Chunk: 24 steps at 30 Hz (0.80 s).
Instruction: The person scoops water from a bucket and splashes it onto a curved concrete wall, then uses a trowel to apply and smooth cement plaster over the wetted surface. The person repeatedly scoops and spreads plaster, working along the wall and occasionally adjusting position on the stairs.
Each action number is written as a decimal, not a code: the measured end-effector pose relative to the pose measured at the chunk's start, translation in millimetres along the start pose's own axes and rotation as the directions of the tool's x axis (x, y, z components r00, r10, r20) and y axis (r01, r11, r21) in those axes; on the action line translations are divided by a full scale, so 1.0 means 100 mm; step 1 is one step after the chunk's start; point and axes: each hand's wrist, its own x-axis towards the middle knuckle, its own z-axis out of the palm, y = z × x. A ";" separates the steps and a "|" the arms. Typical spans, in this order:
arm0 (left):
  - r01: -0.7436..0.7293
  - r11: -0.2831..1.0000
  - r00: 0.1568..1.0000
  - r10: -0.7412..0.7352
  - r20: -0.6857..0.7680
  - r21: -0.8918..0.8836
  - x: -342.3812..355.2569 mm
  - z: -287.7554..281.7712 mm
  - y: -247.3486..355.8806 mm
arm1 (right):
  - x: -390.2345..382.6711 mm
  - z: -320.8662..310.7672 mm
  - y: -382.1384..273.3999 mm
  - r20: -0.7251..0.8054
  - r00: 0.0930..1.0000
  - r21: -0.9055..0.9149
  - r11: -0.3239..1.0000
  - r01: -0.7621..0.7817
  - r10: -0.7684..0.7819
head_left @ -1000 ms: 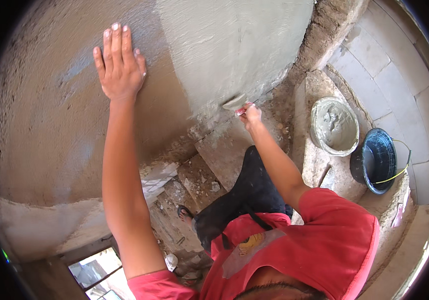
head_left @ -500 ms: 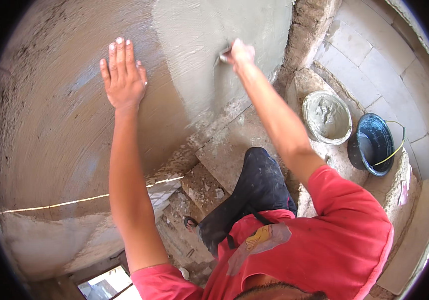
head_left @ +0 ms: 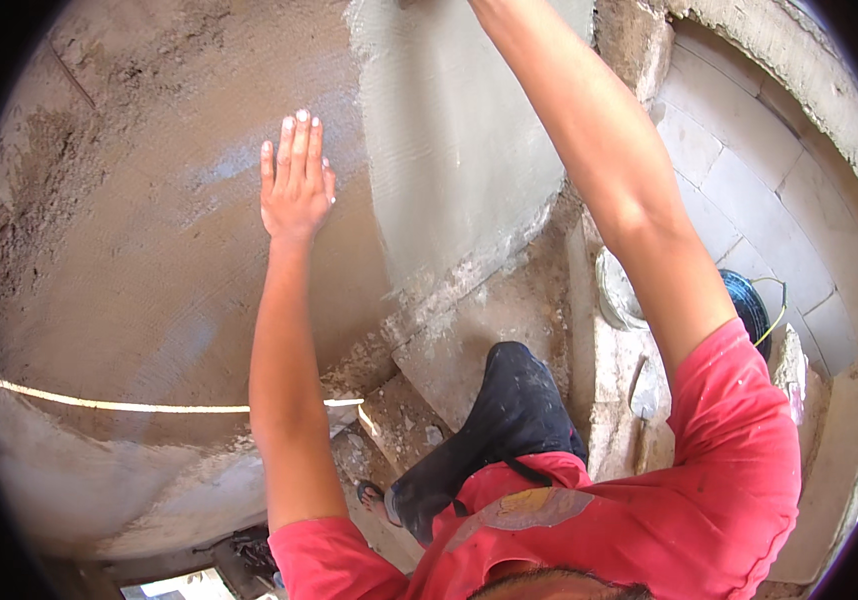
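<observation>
In the head view, we see the person's bare left hand [head_left: 297, 195] lying open and flat against the rough brown wall [head_left: 179, 220], its fingers pointing to the far side. Just right of it, and apart from the fingertips, we find the smooth coat of pale grey plaster [head_left: 459, 160] on the same wall. The right forearm [head_left: 569, 90] reaches past that coat and leaves at the far edge; the right hand is beyond the view, so we cannot tell whether it grips anything.

Near the right elbow, we see a round whitish tub [head_left: 617, 290] and a round blue-black bucket [head_left: 749, 305] with a thin yellow handle, both partly hidden by the arm. Nearer to us, a leaf-shaped grey metal trowel [head_left: 645, 390] lies on the rough, plaster-spattered ledge [head_left: 607, 430]. Large pale rectangular tiles [head_left: 749, 190] cover the far right.
</observation>
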 end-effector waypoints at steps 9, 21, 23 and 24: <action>-0.011 1.000 1.000 0.011 -0.011 0.024 -0.01 0.02 -0.01 | -0.24 -0.92 -0.05 -0.190 0.776 -0.549 0.720 0.424 -0.602; -0.022 0.999 0.999 0.021 0.043 0.025 -0.01 -0.02 0.02 | -1.33 -0.06 0.78 0.371 0.508 -0.693 0.132 0.709 -0.778; -0.009 1.000 0.999 0.009 0.036 0.019 0.02 -0.03 0.02 | -1.44 -0.25 0.67 0.336 0.640 -0.713 0.257 0.653 -0.691; -0.021 1.000 1.000 0.021 0.018 0.021 0.02 -0.04 0.02 | -1.47 -0.44 0.62 0.297 0.787 -0.781 0.337 0.526 -0.540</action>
